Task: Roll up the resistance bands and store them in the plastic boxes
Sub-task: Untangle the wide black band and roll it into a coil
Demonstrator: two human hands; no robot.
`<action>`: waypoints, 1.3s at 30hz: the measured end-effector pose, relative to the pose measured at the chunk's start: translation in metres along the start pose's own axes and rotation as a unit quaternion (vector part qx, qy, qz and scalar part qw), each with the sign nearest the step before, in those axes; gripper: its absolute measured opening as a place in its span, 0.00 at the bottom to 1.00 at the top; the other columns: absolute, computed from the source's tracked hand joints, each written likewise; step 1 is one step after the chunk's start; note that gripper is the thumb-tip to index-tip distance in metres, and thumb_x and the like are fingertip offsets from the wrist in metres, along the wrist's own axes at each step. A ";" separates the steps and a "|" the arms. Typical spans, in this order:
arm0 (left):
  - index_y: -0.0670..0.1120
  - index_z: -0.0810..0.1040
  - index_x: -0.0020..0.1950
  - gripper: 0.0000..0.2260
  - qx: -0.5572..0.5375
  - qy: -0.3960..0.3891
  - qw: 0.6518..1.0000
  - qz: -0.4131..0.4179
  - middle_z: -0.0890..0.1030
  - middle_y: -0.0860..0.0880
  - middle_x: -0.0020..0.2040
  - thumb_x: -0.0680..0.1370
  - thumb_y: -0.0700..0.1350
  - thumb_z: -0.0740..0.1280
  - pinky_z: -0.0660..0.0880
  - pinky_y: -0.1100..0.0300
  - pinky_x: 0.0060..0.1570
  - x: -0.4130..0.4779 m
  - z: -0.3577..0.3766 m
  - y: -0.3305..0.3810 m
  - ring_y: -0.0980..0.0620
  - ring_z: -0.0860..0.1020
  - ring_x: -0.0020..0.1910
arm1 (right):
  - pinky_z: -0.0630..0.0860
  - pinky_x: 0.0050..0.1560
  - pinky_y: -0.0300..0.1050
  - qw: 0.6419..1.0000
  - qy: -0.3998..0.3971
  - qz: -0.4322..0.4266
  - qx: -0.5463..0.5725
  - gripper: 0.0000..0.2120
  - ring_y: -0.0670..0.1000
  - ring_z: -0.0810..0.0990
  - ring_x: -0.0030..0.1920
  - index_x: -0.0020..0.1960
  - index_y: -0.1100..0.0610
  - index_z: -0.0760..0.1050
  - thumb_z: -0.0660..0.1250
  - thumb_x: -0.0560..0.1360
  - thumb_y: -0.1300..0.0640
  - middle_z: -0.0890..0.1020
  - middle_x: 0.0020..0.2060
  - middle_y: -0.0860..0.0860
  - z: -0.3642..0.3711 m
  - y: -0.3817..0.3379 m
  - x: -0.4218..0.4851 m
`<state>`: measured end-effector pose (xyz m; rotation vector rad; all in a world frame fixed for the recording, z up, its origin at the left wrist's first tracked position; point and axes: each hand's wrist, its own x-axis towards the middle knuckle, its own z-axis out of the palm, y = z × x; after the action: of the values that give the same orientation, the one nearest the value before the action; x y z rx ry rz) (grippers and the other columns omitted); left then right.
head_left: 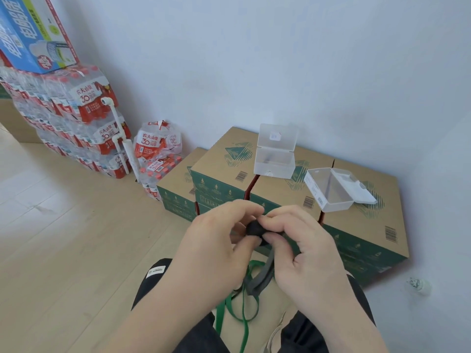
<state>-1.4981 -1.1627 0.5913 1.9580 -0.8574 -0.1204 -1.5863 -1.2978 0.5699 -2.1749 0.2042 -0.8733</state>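
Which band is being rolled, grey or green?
The grey band, its coil pinched between the left hand and right hand; the green band hangs loose below.

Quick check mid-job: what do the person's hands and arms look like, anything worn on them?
The left hand and right hand are bare: no gloves, rings or watch show. The left forearm and right forearm are bare too, with no sleeves in view. Below them, black trousers carry a small white tag.
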 end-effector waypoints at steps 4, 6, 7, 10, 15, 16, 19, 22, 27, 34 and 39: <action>0.59 0.83 0.52 0.18 -0.117 -0.003 0.991 -0.063 0.84 0.61 0.46 0.75 0.34 0.75 0.81 0.66 0.46 -0.002 -0.007 0.001 0.56 0.82 0.46 | 0.82 0.49 0.38 0.957 0.034 0.195 0.214 0.14 0.45 0.87 0.48 0.47 0.52 0.86 0.77 0.71 0.71 0.88 0.46 0.47 -0.006 -0.005 0.003; 0.58 0.83 0.52 0.17 -0.178 0.000 0.981 -0.079 0.85 0.57 0.46 0.75 0.35 0.76 0.80 0.65 0.45 -0.004 -0.007 0.000 0.56 0.82 0.45 | 0.82 0.45 0.36 0.927 0.043 0.237 0.289 0.13 0.45 0.88 0.45 0.46 0.53 0.87 0.78 0.69 0.69 0.89 0.45 0.50 -0.009 -0.004 0.003; 0.57 0.83 0.52 0.17 -0.211 0.005 0.974 -0.087 0.85 0.55 0.47 0.75 0.35 0.76 0.80 0.65 0.45 -0.004 -0.006 0.000 0.55 0.82 0.46 | 0.82 0.45 0.36 0.916 0.045 0.243 0.317 0.13 0.46 0.88 0.45 0.47 0.53 0.87 0.77 0.68 0.68 0.89 0.45 0.51 -0.009 -0.005 0.002; 0.53 0.84 0.52 0.15 -0.344 0.020 0.931 -0.120 0.86 0.50 0.49 0.74 0.33 0.76 0.80 0.60 0.50 -0.006 -0.001 -0.001 0.52 0.83 0.47 | 0.82 0.48 0.38 0.907 0.056 0.241 0.341 0.14 0.50 0.88 0.48 0.51 0.54 0.87 0.75 0.69 0.68 0.89 0.47 0.53 -0.007 -0.006 0.000; 0.48 0.83 0.53 0.13 -0.473 0.055 0.867 -0.148 0.86 0.44 0.52 0.71 0.37 0.76 0.82 0.52 0.56 -0.009 0.009 -0.005 0.47 0.84 0.50 | 0.83 0.48 0.41 0.906 0.083 0.237 0.339 0.09 0.53 0.88 0.47 0.44 0.53 0.86 0.77 0.64 0.60 0.89 0.46 0.54 -0.001 -0.007 -0.002; 0.48 0.83 0.53 0.13 -0.465 0.058 0.871 -0.147 0.86 0.43 0.53 0.71 0.36 0.77 0.82 0.51 0.57 -0.010 0.011 -0.005 0.47 0.84 0.50 | 0.83 0.48 0.41 0.908 0.083 0.232 0.339 0.09 0.53 0.88 0.47 0.44 0.53 0.86 0.77 0.64 0.60 0.89 0.46 0.54 0.000 -0.007 -0.002; 0.44 0.80 0.53 0.12 -0.444 0.064 0.880 -0.158 0.87 0.43 0.51 0.73 0.33 0.76 0.83 0.54 0.53 -0.012 0.013 -0.003 0.47 0.85 0.50 | 0.82 0.46 0.37 0.919 0.085 0.213 0.321 0.08 0.50 0.88 0.45 0.44 0.53 0.85 0.77 0.68 0.64 0.89 0.45 0.52 0.000 -0.009 -0.003; 0.47 0.78 0.51 0.12 -0.300 0.052 0.940 -0.156 0.87 0.51 0.48 0.75 0.35 0.76 0.84 0.52 0.50 -0.009 0.012 -0.005 0.51 0.86 0.48 | 0.80 0.48 0.32 0.951 0.088 0.184 0.232 0.16 0.46 0.87 0.47 0.44 0.49 0.84 0.75 0.72 0.71 0.89 0.45 0.46 0.004 -0.002 -0.005; 0.57 0.78 0.63 0.23 0.012 0.030 0.999 0.007 0.82 0.62 0.52 0.73 0.39 0.77 0.80 0.63 0.50 -0.002 0.004 -0.010 0.62 0.80 0.55 | 0.77 0.55 0.33 0.997 0.031 0.060 0.027 0.18 0.44 0.83 0.54 0.48 0.49 0.81 0.72 0.73 0.73 0.84 0.48 0.40 0.008 0.008 -0.006; 0.57 0.83 0.51 0.15 -0.091 0.005 0.995 -0.047 0.85 0.59 0.47 0.73 0.38 0.78 0.84 0.57 0.49 0.004 -0.009 -0.004 0.56 0.83 0.50 | 0.79 0.57 0.39 0.997 0.038 0.043 0.047 0.14 0.47 0.84 0.55 0.51 0.51 0.82 0.72 0.75 0.70 0.85 0.51 0.42 0.001 0.001 0.000; 0.48 0.82 0.51 0.13 -0.331 0.068 0.934 -0.115 0.88 0.46 0.48 0.70 0.36 0.79 0.84 0.46 0.52 0.004 -0.013 0.005 0.45 0.86 0.48 | 0.82 0.46 0.37 0.946 0.085 0.192 0.246 0.10 0.48 0.88 0.45 0.47 0.56 0.85 0.78 0.70 0.67 0.89 0.43 0.50 -0.009 -0.008 0.008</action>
<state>-1.4923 -1.1570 0.6028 1.3967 -0.4124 -0.3590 -1.5870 -1.3010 0.5844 -1.5300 0.4302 -0.7840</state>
